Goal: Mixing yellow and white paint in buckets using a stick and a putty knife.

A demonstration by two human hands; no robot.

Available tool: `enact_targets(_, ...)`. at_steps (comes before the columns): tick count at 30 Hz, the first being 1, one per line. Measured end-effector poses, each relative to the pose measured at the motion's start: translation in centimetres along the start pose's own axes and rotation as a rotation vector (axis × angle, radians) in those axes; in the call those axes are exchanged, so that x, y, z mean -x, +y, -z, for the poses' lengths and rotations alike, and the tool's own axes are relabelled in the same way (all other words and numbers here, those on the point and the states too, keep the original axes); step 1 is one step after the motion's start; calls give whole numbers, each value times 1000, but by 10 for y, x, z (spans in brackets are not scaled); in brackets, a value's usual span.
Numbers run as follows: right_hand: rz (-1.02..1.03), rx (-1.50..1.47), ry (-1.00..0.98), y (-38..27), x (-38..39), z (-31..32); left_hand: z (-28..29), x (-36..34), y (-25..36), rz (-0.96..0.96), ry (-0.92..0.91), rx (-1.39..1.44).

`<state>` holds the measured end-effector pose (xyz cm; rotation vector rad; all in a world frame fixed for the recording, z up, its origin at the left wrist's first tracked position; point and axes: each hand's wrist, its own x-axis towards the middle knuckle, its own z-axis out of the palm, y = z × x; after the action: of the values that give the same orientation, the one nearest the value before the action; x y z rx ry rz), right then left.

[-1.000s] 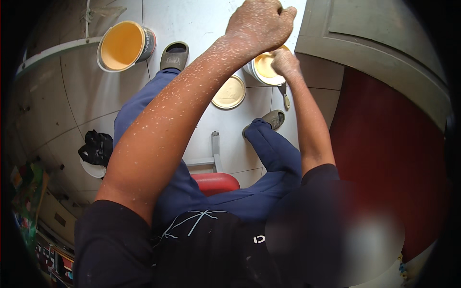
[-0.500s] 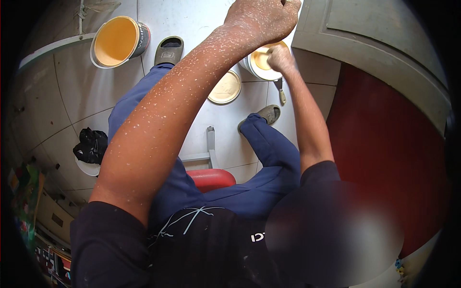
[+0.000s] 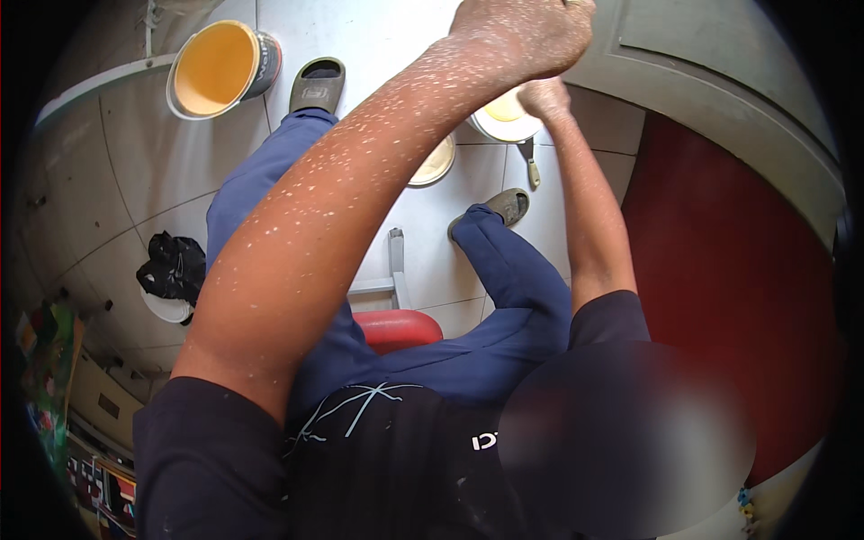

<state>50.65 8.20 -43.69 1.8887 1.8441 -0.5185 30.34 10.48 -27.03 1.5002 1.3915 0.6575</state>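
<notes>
My left hand (image 3: 526, 36), speckled white like its forearm, is closed at the top of the view, above a white bucket of pale yellow paint (image 3: 497, 121); whatever it grips is hidden. My right hand (image 3: 544, 94) is closed at that bucket's right side, partly behind my left hand, its grip hidden. Just below lies a putty knife (image 3: 533, 174) with a pale handle. A cream round lid (image 3: 435, 165) on the floor is partly covered by my left forearm.
An orange-lined bucket (image 3: 211, 67) stands upper left. A black bag (image 3: 169, 265) rests on a white container at left. My sandalled feet are on the tiles, around a grey metal frame (image 3: 396, 270) and red seat (image 3: 391, 331). Right are a grey panel (image 3: 711, 54) and red surface (image 3: 711, 297).
My left hand has shifted right, covering more of the paint bucket and lid. My right hand has moved slightly right and up, toward the bucket's edge.
</notes>
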Motion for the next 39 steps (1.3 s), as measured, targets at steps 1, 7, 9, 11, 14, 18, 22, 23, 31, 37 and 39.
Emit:
enact_targets(1,-93,-29,29,9,-3,5,-1,0,1,9,4,-5)
enact_targets(7,7,209,-328,21,31,-16,0,-1,5,-39,26,-12)
enact_targets(9,165,193,-365,-5,36,-21,6,2,2,-78,20,-29)
enact_targets(11,139,77,-186,5,9,-29,3,2,10,-136,13,-32)
enact_targets(14,-128,68,-27,21,7,0,-13,0,2,-36,2,15)
enact_targets(18,-168,158,-185,30,12,-4,0,-1,3,-48,38,18)
enact_targets(22,118,135,-385,2,32,-20,7,-4,1,-152,79,-40)
enact_targets(23,199,121,-349,6,18,-27,1,-5,6,-166,69,-25)
enact_targets(31,-238,146,-173,25,10,5,5,0,6,-97,23,-22)
enact_targets(37,189,62,-272,-12,14,-23,7,-6,5,-96,64,9)
enact_targets(39,140,52,35,13,-15,-29,0,-9,8,-100,66,2)
